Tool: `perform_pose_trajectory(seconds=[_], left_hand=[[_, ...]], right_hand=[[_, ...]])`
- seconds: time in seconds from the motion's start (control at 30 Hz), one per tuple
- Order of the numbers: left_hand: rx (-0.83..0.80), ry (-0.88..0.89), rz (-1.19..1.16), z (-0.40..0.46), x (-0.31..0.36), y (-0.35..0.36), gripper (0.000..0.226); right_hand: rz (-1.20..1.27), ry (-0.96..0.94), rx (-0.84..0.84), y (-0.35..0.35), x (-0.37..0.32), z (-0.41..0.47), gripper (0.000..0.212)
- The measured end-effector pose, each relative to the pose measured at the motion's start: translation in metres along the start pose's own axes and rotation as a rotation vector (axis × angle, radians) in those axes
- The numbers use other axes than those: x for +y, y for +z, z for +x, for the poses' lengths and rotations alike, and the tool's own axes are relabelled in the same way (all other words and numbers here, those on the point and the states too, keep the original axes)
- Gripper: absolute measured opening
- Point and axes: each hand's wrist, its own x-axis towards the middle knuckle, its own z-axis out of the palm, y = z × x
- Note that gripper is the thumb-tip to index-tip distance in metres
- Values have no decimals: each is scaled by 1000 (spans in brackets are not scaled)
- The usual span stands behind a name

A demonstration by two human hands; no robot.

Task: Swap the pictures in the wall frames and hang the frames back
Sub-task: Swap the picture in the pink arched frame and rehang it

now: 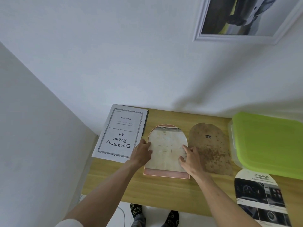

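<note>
On the wooden table (164, 190), everything groups around the arched frame (165, 175), which lies flat near the middle with a pale sheet (165, 149) laid over it. Nearest the viewer, just right of the frame's near end, an arch-cut car brochure (260, 197) hangs over the table edge. At the frame's left rim the left hand (141, 153) rests with fingers loosely spread on the sheet's edge; at its right rim the right hand (191, 157) presses the sheet with fingers narrowly curled. Touching the frame's right side lies a brown arched backing board (211, 149), and beyond that a green-lidded box (268, 141). Left of the frame lies a "Document Frame A4" insert (121, 135). Far above the frame, a white-framed picture (246, 17) hangs on the wall.
</note>
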Motion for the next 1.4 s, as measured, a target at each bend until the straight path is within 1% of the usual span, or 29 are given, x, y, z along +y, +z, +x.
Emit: perform_pose_trajectory(seconds=[0.1,0.17,0.23,0.3,0.33,0.4,0.47,0.57,0.67,0.87,0.93,1.0,1.1,1.17,1.23,1.33,1.4], left_hand=[[15,-1,2,-1,-3,1,38],[26,5,11,-2,-3,1,38],[66,37,48,-2,-1,0,40],[126,127,143,3,1,-1,45],[133,180,194,7,1,-2,50],[54,255,274,18,1,-2,63],[-61,279,360,28,0,1,74],[-174,251,406,35,-2,5,76],[-182,235,367,34,0,6,76],[-161,252,322,37,-1,3,78],[-138,266,315,37,-1,2,78],[-85,284,314,36,0,1,76],[42,305,288,36,12,1,69],[104,333,239,35,31,2,60],[117,349,147,32,59,7,52],[71,369,12,26,106,22,47],[2,361,-83,23,138,33,50]], right_hand=[[6,-5,11,3,-2,1,55],[-38,-3,32,5,-3,1,55],[-119,-29,79,5,-4,5,61],[-200,-77,109,0,-7,12,70],[-247,-104,96,-3,-10,17,73],[-311,-163,37,-9,-13,27,77],[-374,-214,-61,-9,-14,35,78],[-423,-215,-168,-3,-17,39,77],[-399,-180,-177,-1,-22,37,77],[-360,-179,-165,-2,-23,36,77],[-327,-188,-124,-4,-23,34,77],[-251,-209,-41,-6,-20,32,72],[-143,-221,121,-16,-15,23,57],[-104,-158,196,-25,-7,17,46],[-56,-20,225,-33,10,12,44],[-8,182,227,-44,42,3,48],[-80,300,196,-52,65,-5,51]])
